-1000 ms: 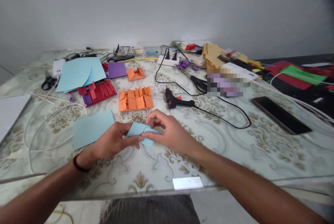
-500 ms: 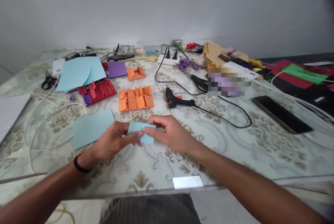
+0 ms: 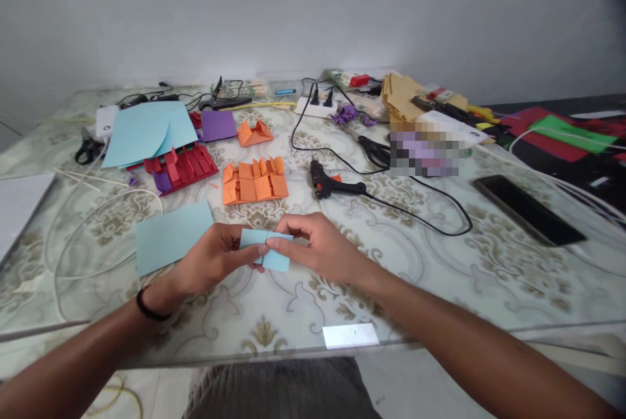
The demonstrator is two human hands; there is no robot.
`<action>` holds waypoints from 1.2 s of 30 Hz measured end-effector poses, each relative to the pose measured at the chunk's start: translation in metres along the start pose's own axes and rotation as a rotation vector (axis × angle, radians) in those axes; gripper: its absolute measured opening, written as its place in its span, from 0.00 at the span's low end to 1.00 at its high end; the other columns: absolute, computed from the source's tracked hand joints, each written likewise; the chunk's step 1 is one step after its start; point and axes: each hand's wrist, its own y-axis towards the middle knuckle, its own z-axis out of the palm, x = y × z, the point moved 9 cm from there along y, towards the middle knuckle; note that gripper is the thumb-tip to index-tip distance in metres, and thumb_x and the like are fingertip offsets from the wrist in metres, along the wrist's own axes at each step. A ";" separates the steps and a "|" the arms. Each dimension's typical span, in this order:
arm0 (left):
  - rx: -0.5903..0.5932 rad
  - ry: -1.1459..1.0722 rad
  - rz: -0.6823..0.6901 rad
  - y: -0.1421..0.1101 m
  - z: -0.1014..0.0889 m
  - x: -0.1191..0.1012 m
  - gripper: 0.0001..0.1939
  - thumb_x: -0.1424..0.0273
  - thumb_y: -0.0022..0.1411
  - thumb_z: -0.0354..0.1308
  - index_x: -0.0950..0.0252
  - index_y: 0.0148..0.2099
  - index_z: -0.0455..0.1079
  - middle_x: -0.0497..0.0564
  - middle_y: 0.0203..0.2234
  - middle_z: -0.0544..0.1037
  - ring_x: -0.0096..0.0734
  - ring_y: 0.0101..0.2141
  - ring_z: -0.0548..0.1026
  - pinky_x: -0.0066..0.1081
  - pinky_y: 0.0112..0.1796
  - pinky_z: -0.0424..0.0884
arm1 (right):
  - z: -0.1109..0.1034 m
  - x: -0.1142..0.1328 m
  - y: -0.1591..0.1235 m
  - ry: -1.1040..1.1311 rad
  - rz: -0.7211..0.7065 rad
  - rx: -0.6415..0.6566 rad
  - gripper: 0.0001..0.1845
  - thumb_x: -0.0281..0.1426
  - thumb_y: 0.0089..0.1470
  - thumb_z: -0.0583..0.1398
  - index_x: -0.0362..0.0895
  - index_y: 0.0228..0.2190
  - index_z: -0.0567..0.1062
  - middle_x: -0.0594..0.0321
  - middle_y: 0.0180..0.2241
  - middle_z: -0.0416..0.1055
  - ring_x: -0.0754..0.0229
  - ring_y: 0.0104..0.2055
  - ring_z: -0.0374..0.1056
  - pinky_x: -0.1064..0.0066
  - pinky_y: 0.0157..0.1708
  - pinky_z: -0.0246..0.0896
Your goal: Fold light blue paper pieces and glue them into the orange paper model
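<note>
A small folded piece of light blue paper (image 3: 278, 262) is held up between both hands over the table's near half, with a crease down its middle. My left hand (image 3: 215, 257) pinches its left part, thumb on the front face. On the right part, my right hand (image 3: 313, 246) presses its thumb close to the crease; its other fingers are behind the paper. Flat on the table beside my left hand lies a light blue sheet (image 3: 169, 236). Just beyond the hands stands a folded orange paper piece (image 3: 255, 182).
Behind are a smaller orange fold (image 3: 254, 134), a red folded piece (image 3: 188, 168), blue sheets (image 3: 147, 135) and a purple square (image 3: 218, 126). A black glue gun (image 3: 332, 183) trails its cord rightward, near scissors (image 3: 374, 152). A phone (image 3: 528, 210) lies right, a power strip (image 3: 317, 107) at back.
The crease between the two halves of the folded blue paper shows more plainly, and the thumbs have barely shifted. The whole view has moved slightly.
</note>
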 end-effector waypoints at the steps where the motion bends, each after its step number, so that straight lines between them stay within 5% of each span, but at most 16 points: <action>1: 0.013 -0.007 -0.005 0.000 0.001 0.000 0.15 0.59 0.66 0.64 0.68 0.37 0.80 0.54 0.29 0.83 0.36 0.31 0.79 0.31 0.34 0.73 | 0.000 -0.001 0.000 -0.001 0.006 0.004 0.16 0.41 0.60 0.64 0.42 0.27 0.74 0.68 0.23 0.66 0.66 0.26 0.60 0.74 0.25 0.52; 6: 0.086 0.032 -0.006 -0.002 0.006 -0.003 0.16 0.59 0.67 0.62 0.68 0.37 0.80 0.52 0.29 0.82 0.31 0.29 0.76 0.28 0.30 0.69 | 0.003 -0.004 -0.001 -0.019 0.035 0.047 0.17 0.41 0.60 0.64 0.42 0.27 0.74 0.68 0.23 0.67 0.66 0.25 0.59 0.74 0.25 0.51; 17: -0.003 0.177 0.152 -0.002 -0.002 -0.021 0.09 0.66 0.67 0.62 0.66 0.37 0.76 0.48 0.28 0.76 0.28 0.30 0.68 0.27 0.33 0.64 | 0.011 -0.006 -0.001 -0.021 0.087 0.107 0.17 0.40 0.59 0.65 0.42 0.25 0.72 0.69 0.23 0.65 0.67 0.25 0.58 0.73 0.25 0.52; 26: -0.293 -0.014 0.153 -0.002 -0.025 -0.020 0.11 0.64 0.64 0.63 0.67 0.34 0.74 0.46 0.25 0.72 0.24 0.26 0.65 0.25 0.26 0.61 | 0.014 -0.015 0.001 0.131 0.117 0.118 0.20 0.47 0.55 0.67 0.42 0.29 0.76 0.64 0.27 0.71 0.61 0.30 0.65 0.70 0.31 0.61; 36: -0.065 0.037 -0.003 0.002 -0.006 -0.003 0.19 0.59 0.64 0.63 0.68 0.28 0.71 0.47 0.20 0.71 0.24 0.24 0.64 0.27 0.27 0.59 | 0.003 -0.022 0.004 0.236 0.167 0.056 0.21 0.45 0.53 0.69 0.43 0.26 0.69 0.69 0.24 0.61 0.65 0.26 0.59 0.72 0.26 0.52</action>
